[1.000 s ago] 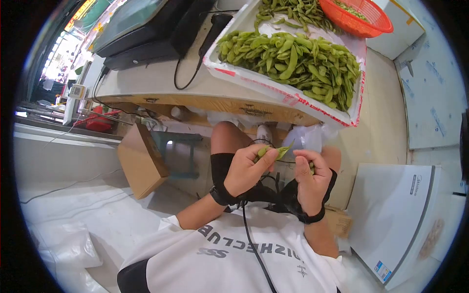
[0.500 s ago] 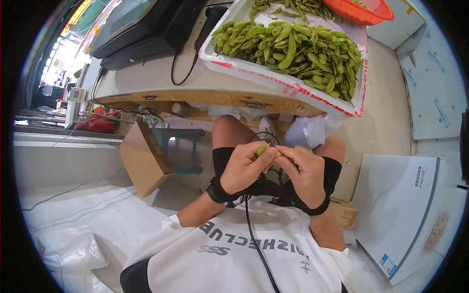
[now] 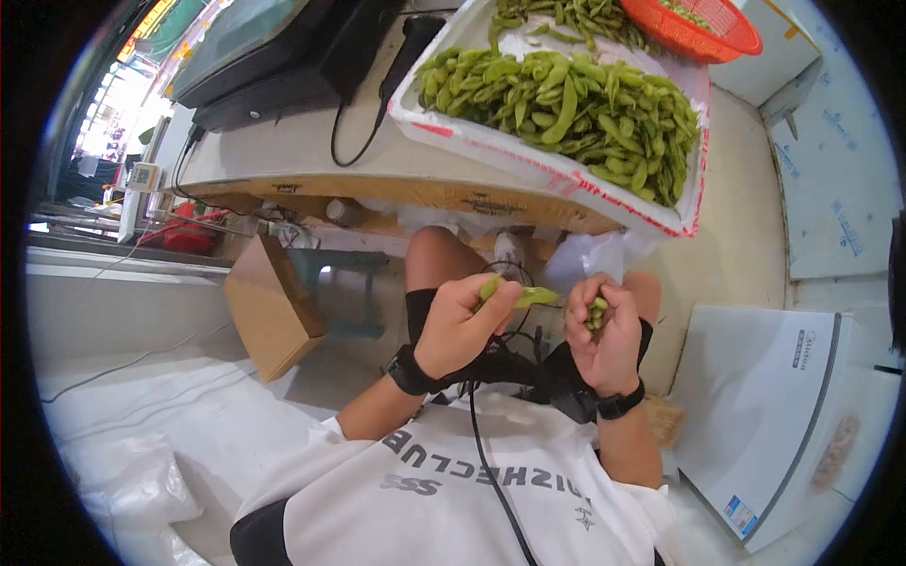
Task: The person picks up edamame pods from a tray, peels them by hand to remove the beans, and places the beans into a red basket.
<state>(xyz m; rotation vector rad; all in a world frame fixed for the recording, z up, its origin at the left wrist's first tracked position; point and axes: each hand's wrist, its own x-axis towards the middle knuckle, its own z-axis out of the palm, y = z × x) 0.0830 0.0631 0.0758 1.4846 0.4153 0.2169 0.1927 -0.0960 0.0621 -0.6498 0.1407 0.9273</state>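
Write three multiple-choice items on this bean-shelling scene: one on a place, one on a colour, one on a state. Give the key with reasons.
1. Where does the heap of green pods lie?
A. In the white tray on the counter
B. In the cardboard box
C. On the person's lap

2. What colour is the basket at the top edge?
A. Blue
B. Orange-red
C. Black

3. What is the right hand doing?
A. Lying flat and empty
B. Gripping the black cable
C. Cupped around shelled beans

Key: 1 A, the pods fill the red-trimmed white tray. 2 B, its mesh wall is orange-red. 3 C, green beans show between the curled fingers, while the left hand pinches an opened pod.
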